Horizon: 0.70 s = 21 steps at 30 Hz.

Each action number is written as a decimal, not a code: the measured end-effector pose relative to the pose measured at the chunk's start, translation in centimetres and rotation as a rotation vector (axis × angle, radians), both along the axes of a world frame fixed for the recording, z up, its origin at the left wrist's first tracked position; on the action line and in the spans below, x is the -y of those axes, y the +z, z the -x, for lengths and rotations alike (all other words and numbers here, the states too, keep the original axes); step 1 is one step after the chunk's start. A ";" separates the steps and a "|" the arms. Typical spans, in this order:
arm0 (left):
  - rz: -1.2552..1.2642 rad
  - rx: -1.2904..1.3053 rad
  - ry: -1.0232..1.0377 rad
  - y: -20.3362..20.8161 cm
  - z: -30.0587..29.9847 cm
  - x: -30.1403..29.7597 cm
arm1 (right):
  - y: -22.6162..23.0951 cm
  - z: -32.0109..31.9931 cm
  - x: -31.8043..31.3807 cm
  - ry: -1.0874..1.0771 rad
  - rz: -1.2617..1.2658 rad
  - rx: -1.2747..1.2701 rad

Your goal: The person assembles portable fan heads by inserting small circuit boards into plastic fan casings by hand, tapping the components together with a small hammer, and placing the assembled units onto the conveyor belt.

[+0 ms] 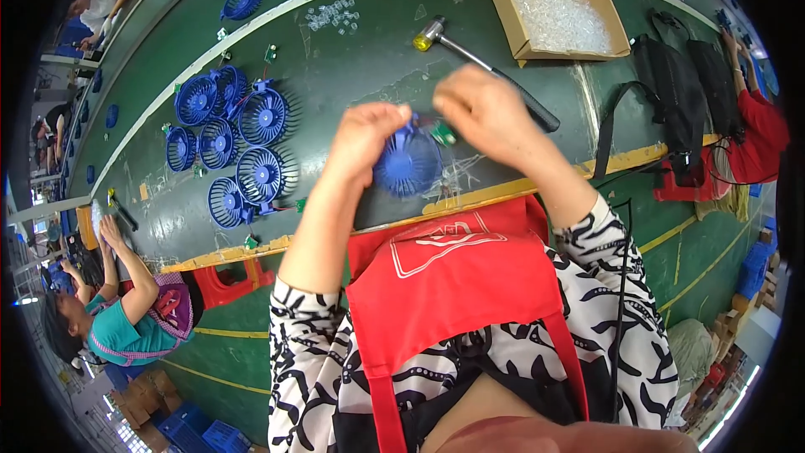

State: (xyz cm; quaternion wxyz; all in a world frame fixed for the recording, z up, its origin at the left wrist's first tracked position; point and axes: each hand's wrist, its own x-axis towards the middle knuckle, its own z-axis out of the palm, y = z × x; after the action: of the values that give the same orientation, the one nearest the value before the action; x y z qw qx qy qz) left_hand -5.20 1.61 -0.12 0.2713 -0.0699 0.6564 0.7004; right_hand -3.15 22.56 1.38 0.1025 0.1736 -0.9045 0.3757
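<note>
My left hand (362,141) pinches the top edge of a blue plastic fan housing (408,166), round with radial ribs, near the front edge of the bench. A small green circuit board (444,133) hangs at the housing's upper right. Just right of that board is my right hand (488,113), its thumb and fingers closed together and slightly blurred; whatever they hold is hidden. Several more blue fan housings (262,116) lie grouped to the left, some with small green boards (271,54) attached. A hammer (478,59) with a yellow face and black handle rests beyond my right hand.
A cardboard box (501,13) of small clear plastic pieces stands at the far right. Loose clear pieces (332,17) lie at the back. Black bags (671,75) sit on the right. A worker in teal (134,327) is at the left, and another in red (759,134) at the right.
</note>
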 end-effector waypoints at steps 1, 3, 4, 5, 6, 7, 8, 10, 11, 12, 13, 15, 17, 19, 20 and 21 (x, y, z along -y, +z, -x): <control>0.008 0.009 0.003 0.8 1.3 -0.4 | 0.3 0.9 -0.7 -0.116 -0.170 -0.133; 0.108 -0.022 -0.064 0.6 3.4 0.3 | 0.2 2.2 -1.3 -0.295 -0.347 -0.211; 0.216 -0.085 -0.083 0.3 4.0 0.5 | -0.4 2.4 -1.8 -0.294 -0.347 -0.218; 0.473 -0.227 -0.060 0.5 4.0 0.2 | -1.2 2.6 -2.4 -0.282 -0.436 -0.172; 0.583 -0.429 0.005 0.6 3.4 0.1 | -1.7 2.7 -3.0 -0.271 -0.526 -0.125; 0.687 -0.629 0.069 0.8 2.5 -0.1 | -1.5 2.4 -3.2 -0.274 -0.496 -0.072; 0.546 -0.589 0.149 0.5 1.6 0.2 | -1.3 2.2 -3.3 -0.269 -0.495 -0.076; 0.820 -1.010 0.203 -0.3 -0.2 1.1 | -1.1 1.4 -3.3 -0.213 -0.259 0.061; 0.773 -0.906 0.146 -0.5 -1.6 1.1 | -0.5 0.8 -3.2 -0.170 -0.207 0.052; 0.811 -0.967 0.118 -0.4 -2.5 0.8 | 0.4 0.3 -2.8 -0.150 -0.140 0.033; 0.866 -1.024 0.098 0.1 -3.6 0.8 | 1.6 -0.2 -1.7 -0.115 -0.063 0.013; 0.921 -1.036 0.069 -0.5 -4.6 1.2 | 2.9 -1.1 0.5 -0.064 0.018 -0.025; 0.925 -0.944 0.097 -0.8 -4.9 0.8 | 3.6 -2.0 1.9 -0.001 0.016 -0.019; 0.917 -0.946 0.113 -1.0 -4.9 0.4 | 1.4 -2.1 2.1 0.066 -0.105 -0.068; 0.898 -0.947 0.118 -1.0 -4.9 0.1 | 1.0 -2.4 1.8 0.073 -0.294 0.032; 0.878 -0.948 0.122 -1.0 -4.8 -0.2 | 0.7 -2.5 1.6 0.068 -0.301 0.031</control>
State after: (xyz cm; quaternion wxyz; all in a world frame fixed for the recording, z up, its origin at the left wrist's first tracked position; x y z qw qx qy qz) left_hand -0.38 1.79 -1.11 -0.1420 0.1056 0.9251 0.3360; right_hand -0.69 20.98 2.04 0.0486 0.2115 -0.9457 0.2419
